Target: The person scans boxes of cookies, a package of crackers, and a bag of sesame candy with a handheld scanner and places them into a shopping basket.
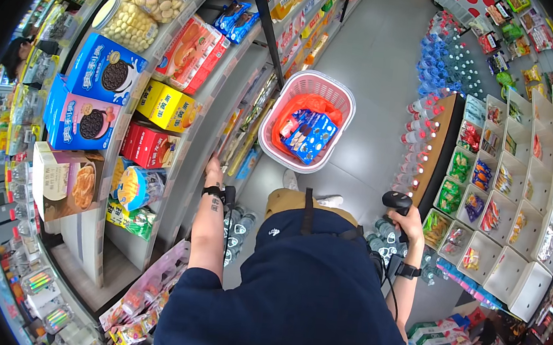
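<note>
My left hand reaches to the edge of the shelf unit on the left; its fingers are partly hidden by the shelf, so whether they hold anything does not show. My right hand grips a black handheld controller beside the wooden-topped counter. In front of my feet stands a pink and white plastic basket, holding an orange-red plastic bag and blue biscuit packages. Near my left hand on the shelves are a red carton, a yellow carton and a blue round-ended snack pack.
Blue Oreo boxes and biscuit jars fill the upper left shelf. At right, white compartment bins hold small wrapped snacks. Bottles line the wooden counter, and more bottles stand on the floor behind my left arm.
</note>
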Demonstrator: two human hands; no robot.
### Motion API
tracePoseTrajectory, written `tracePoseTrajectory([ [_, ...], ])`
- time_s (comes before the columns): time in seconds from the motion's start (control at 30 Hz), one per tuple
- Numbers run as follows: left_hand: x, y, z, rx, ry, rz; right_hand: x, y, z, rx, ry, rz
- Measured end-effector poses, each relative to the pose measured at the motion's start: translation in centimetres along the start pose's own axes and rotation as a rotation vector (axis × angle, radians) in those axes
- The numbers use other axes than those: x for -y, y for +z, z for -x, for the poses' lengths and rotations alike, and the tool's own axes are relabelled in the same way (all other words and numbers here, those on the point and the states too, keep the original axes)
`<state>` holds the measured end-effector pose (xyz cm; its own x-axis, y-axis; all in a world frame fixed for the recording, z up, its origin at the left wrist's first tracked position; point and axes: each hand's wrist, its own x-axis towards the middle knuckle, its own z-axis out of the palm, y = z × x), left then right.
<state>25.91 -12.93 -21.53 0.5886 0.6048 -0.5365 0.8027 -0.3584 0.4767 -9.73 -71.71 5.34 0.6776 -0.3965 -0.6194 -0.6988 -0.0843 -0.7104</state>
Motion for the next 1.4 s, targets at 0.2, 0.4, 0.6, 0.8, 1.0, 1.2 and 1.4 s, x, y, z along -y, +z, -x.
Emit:
tracePoseTrajectory([
  [0.2, -0.3, -0.5, 0.1, 0.053, 0.06, 0.247, 0.0, -0.2, 0.2, -0.01, 0.001, -0.004],
  [0.4, -0.2, -0.4, 2.2, 0.196, 0.111, 0.878, 0.3, -0.2, 0.2, 0.007, -0.023, -0.038],
  [0.6, -0.5, -1.3, 5.7, 0.47, -0.111, 1.116, -0.5, -0.3, -0.5, 0.035, -0.036, -0.043],
  [0.8, -0.5, -1.0, 7.8, 0.582, -0.217, 1.266, -0.8, -0.6, -1.7, 0.071, -0.041, -0.03],
  [1.0, 2.0, -2.1, 13.5, 0.831, -0.117, 1.224, 0.8, -0.5, -2.3, 0.097, -0.047, 0.005],
  [1.2, 2.0, -3.2, 21.0, 1.042, 0.025, 0.859, 4.3, 0.1, -3.2, 0.149, -0.137, 0.091],
  [1.4, -5.6, -5.3, 28.1, 1.259, 0.397, 0.681, 9.9, -0.3, -2.9, 0.117, -0.313, -0.162],
])
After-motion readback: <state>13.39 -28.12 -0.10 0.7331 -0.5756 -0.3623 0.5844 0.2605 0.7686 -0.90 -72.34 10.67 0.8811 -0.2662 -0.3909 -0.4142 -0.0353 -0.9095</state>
